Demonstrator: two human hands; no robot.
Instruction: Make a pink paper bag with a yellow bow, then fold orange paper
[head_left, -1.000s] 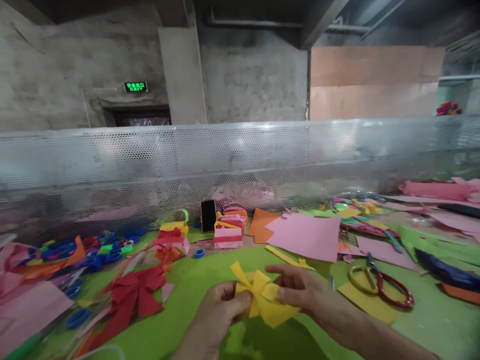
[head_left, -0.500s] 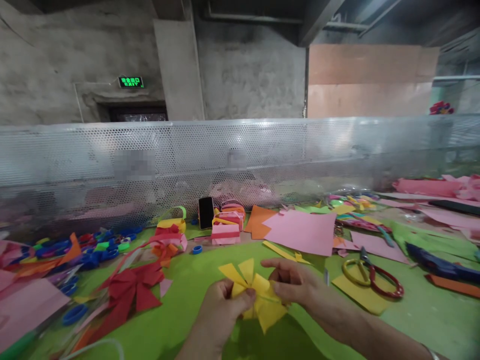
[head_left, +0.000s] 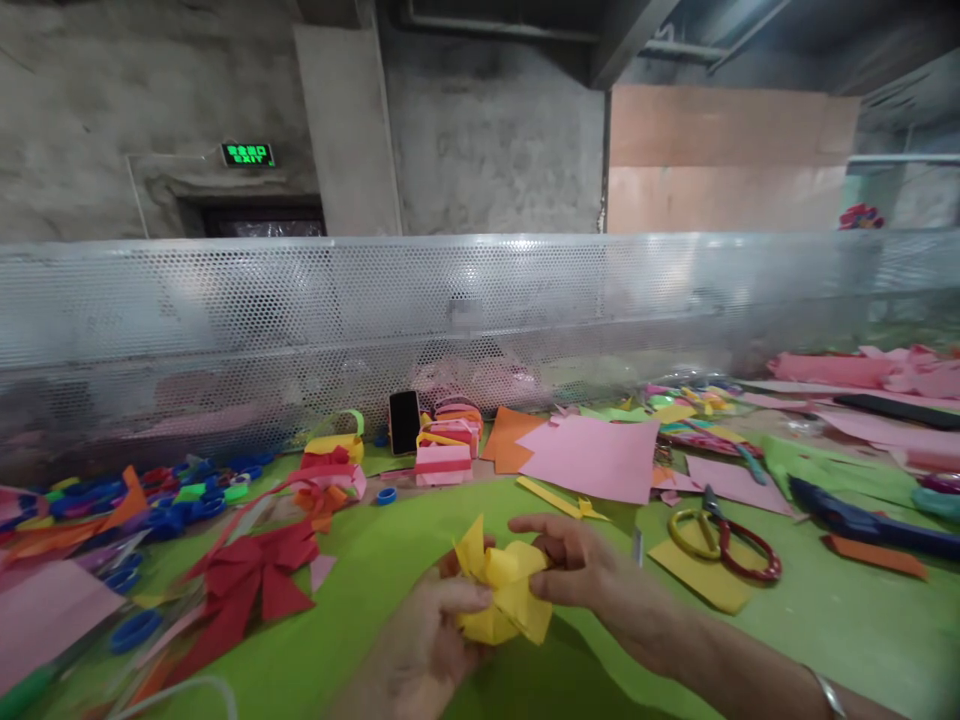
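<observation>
A yellow paper pinwheel-like flower [head_left: 504,597] is held between my two hands, above the green table surface. My left hand [head_left: 442,620] grips its left side, the thumb lying across the front near the middle. On the right side, my right hand [head_left: 574,570] pinches a petal between thumb and fingers, with the index finger stretched above. Some of the petals are bent inward; fingers hide the back of the flower. To the left lies a red paper flower [head_left: 259,575] with wide-cut petals.
Scissors [head_left: 724,540] with a yellow and a red handle rest on yellow paper at right. Pink sheets [head_left: 592,458] and small paper bags [head_left: 444,465] lie behind my hands. A dark phone [head_left: 405,422] stands upright by a perforated metal panel [head_left: 375,300]. Blue rings [head_left: 135,630] lie at left.
The yellow flower has turned and its petals are now folded closer together. My left hand has shifted slightly lower around it. The whole view has moved a little to the right.
</observation>
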